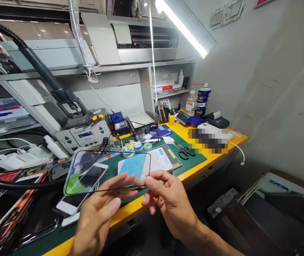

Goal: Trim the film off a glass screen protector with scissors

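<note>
A thin clear glass panel with a black border (76,176), like a phone screen glass, is held tilted above the workbench. My right hand (172,202) pinches its near right corner between thumb and fingers. By the lower edge, my left hand (98,209) is open, its fingers stretched along the border and its thumb apart; I cannot tell whether it touches the glass. Through the panel shows a white phone (73,202) lying on the green mat (194,161). Beyond my hands lies a white and blue packet (157,160).
Black scissors (184,153) and tape rolls (128,151) lie on the mat. Phones and a tablet (5,202) are heaped at left. A grey soldering station (88,135), a spray can (203,101) and a blurred-out white device (214,131) stand farther back.
</note>
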Demonstrator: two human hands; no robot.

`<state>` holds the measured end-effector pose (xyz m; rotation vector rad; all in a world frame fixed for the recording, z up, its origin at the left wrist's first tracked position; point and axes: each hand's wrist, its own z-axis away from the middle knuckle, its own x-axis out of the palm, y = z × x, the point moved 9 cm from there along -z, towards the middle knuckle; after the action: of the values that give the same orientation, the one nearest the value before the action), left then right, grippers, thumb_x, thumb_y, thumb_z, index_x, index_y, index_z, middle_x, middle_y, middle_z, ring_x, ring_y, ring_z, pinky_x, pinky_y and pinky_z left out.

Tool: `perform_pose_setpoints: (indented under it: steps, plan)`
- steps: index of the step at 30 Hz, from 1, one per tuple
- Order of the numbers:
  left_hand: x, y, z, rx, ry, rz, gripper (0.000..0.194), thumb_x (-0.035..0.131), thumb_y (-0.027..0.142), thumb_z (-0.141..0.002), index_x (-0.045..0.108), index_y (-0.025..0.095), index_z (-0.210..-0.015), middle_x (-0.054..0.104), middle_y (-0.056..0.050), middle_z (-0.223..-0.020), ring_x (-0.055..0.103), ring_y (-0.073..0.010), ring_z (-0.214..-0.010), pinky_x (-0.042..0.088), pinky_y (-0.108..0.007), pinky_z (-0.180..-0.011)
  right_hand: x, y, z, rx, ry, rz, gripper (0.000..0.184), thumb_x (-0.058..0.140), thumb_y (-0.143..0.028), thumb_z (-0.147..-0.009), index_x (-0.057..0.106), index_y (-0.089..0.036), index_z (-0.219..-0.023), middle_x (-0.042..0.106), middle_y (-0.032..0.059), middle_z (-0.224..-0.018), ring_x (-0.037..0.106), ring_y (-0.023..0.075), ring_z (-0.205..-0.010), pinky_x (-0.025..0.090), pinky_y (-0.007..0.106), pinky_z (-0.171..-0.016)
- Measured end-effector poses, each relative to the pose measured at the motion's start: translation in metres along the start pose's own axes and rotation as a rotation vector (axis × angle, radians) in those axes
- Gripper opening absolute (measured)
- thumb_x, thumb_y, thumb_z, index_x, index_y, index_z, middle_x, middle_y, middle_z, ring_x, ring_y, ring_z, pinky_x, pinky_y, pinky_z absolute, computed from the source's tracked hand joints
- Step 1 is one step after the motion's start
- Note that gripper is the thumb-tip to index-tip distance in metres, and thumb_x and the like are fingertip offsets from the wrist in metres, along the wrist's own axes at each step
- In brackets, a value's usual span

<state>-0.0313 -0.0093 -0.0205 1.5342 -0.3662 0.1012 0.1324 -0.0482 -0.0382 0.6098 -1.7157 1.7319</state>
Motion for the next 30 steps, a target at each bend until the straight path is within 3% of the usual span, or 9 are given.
perform_pose_setpoints:
  steps: [2, 4, 6, 10, 14, 21, 25, 30]
  plan:
    - [0.022, -0.001, 0.007, 0.089, -0.006, -0.067, 0.038, 0.081, 0.036, -0.075, 0.078, 0.021, -0.11, 0.077, -0.013, -0.117, 0.072, -0.0306, -0.106, 0.059, -0.036, -0.089, 0.007, 0.012, 0.004, -0.002, -0.008, 0.003, 0.036, 0.087, -0.037, -0.076, 0.064, -0.014, -0.09, 0.078, 0.008, -0.086, 0.068, 0.0114, -0.053, 0.046, 0.015, -0.041]
    - [0.031, 0.001, 0.007, 0.125, 0.034, -0.137, 0.025, 0.079, 0.038, -0.08, 0.08, 0.019, -0.096, 0.08, -0.01, -0.104, 0.075, -0.0222, -0.082, 0.059, -0.032, -0.084, 0.008, 0.017, 0.008, -0.009, -0.001, 0.04, 0.036, 0.086, -0.038, -0.077, 0.063, -0.013, -0.091, 0.079, 0.0092, -0.087, 0.069, 0.0119, -0.053, 0.048, 0.016, -0.042]
    - [0.036, 0.007, 0.001, 0.14, 0.012, -0.187, 0.023, 0.079, 0.038, -0.08, 0.081, 0.017, -0.089, 0.081, -0.009, -0.091, 0.073, -0.0192, -0.068, 0.06, -0.031, -0.075, 0.005, 0.016, 0.01, -0.016, 0.017, 0.091, 0.037, 0.086, -0.038, -0.077, 0.064, -0.013, -0.092, 0.079, 0.0092, -0.086, 0.07, 0.0127, -0.054, 0.049, 0.017, -0.044]
    - [0.038, 0.022, -0.006, 0.178, -0.05, -0.238, 0.017, 0.077, 0.035, -0.084, 0.081, 0.019, -0.087, 0.08, -0.006, -0.081, 0.074, -0.0194, -0.075, 0.059, -0.028, -0.077, -0.005, 0.009, 0.013, 0.031, -0.012, 0.22, 0.039, 0.083, -0.044, -0.079, 0.067, -0.013, -0.095, 0.076, 0.0058, -0.071, 0.069, 0.0139, -0.051, 0.05, 0.019, -0.045]
    - [0.047, 0.039, -0.002, 0.189, -0.083, -0.271, 0.015, 0.076, 0.032, -0.086, 0.08, 0.019, -0.083, 0.078, -0.004, -0.074, 0.074, -0.0171, -0.072, 0.058, -0.026, -0.077, -0.017, -0.007, 0.013, 0.032, -0.05, 0.268, 0.033, 0.078, -0.044, -0.082, 0.07, -0.012, -0.085, 0.069, 0.0016, -0.059, 0.061, 0.0106, -0.044, 0.048, 0.018, -0.042]
    - [0.061, 0.049, 0.007, 0.115, -0.08, -0.306, 0.016, 0.076, 0.03, -0.083, 0.08, 0.016, -0.079, 0.078, -0.005, -0.072, 0.072, -0.0165, -0.059, 0.06, -0.025, -0.062, -0.008, -0.043, -0.01, -0.037, -0.152, 0.256, 0.03, 0.082, -0.041, -0.079, 0.077, -0.013, -0.089, 0.072, 0.0044, -0.077, 0.063, 0.0108, -0.056, 0.048, 0.018, -0.045]
    - [0.063, 0.045, 0.004, 0.065, -0.119, -0.331, 0.016, 0.077, 0.03, -0.083, 0.08, 0.015, -0.082, 0.08, -0.006, -0.078, 0.073, -0.0163, -0.06, 0.06, -0.024, -0.061, 0.002, -0.046, -0.021, -0.03, -0.216, 0.271, 0.028, 0.085, -0.037, -0.077, 0.078, -0.014, -0.089, 0.071, 0.004, -0.078, 0.063, 0.0114, -0.058, 0.047, 0.018, -0.044]
    - [0.064, 0.039, -0.004, 0.026, -0.124, -0.366, 0.017, 0.076, 0.029, -0.084, 0.079, 0.013, -0.086, 0.079, -0.007, -0.077, 0.072, -0.0156, -0.061, 0.06, -0.024, -0.061, -0.003, -0.045, -0.029, -0.042, -0.226, 0.277, 0.023, 0.086, -0.036, -0.077, 0.077, -0.016, -0.085, 0.072, 0.0027, -0.076, 0.061, 0.0102, -0.056, 0.047, 0.018, -0.045]
